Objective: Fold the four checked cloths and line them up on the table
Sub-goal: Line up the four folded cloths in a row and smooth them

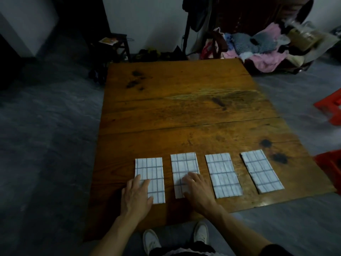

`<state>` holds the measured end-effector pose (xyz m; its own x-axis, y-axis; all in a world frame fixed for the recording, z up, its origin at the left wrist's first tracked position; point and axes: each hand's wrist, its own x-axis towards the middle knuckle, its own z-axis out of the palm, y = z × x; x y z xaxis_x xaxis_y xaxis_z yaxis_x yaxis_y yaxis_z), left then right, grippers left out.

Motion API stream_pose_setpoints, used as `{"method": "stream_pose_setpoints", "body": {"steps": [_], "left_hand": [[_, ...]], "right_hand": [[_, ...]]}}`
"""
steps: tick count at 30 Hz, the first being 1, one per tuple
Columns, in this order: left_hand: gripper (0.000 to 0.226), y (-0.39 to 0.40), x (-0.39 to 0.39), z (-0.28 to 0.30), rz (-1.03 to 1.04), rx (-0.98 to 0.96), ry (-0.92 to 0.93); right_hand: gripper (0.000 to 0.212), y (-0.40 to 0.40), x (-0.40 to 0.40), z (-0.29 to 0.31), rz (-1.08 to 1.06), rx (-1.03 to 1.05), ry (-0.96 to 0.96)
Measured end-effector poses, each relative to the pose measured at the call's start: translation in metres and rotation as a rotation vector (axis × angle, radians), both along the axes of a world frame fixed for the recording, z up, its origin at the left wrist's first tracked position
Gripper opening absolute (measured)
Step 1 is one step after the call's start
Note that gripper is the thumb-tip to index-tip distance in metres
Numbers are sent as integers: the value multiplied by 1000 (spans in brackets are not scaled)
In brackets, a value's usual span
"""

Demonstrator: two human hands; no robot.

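Four white cloths with blue checks lie folded into narrow rectangles in a row near the front edge of the wooden table (184, 108). My left hand (136, 196) rests flat on the lower left part of the leftmost cloth (153, 169). My right hand (197, 189) lies with relaxed fingers on the lower half of the second cloth (184, 163). The third cloth (223, 174) and the fourth cloth (261, 170) lie untouched to the right, the fourth slightly slanted.
A heap of clothes (262, 47) sits beyond the table's far right corner. Red plastic crates (330, 108) stand on the floor at the right. A dark stool (118, 43) stands at the back left. My feet in white shoes (201, 233) show below the table edge.
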<state>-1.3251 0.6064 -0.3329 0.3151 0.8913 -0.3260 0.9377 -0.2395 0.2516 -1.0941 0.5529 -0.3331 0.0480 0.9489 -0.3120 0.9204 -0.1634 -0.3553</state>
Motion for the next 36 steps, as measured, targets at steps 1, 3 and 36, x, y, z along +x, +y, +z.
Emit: {"method": "stream_pose_setpoints", "body": {"steps": [1, 3, 36], "left_hand": [[70, -1, 2, 0, 6, -8, 25], [73, -3, 5, 0, 18, -22, 56], [75, -16, 43, -8, 9, -11, 62]], "right_hand": [[50, 0, 2, -3, 14, -10, 2], [49, 0, 7, -9, 15, -25, 12], [48, -10, 29, -23, 4, -7, 16]]}}
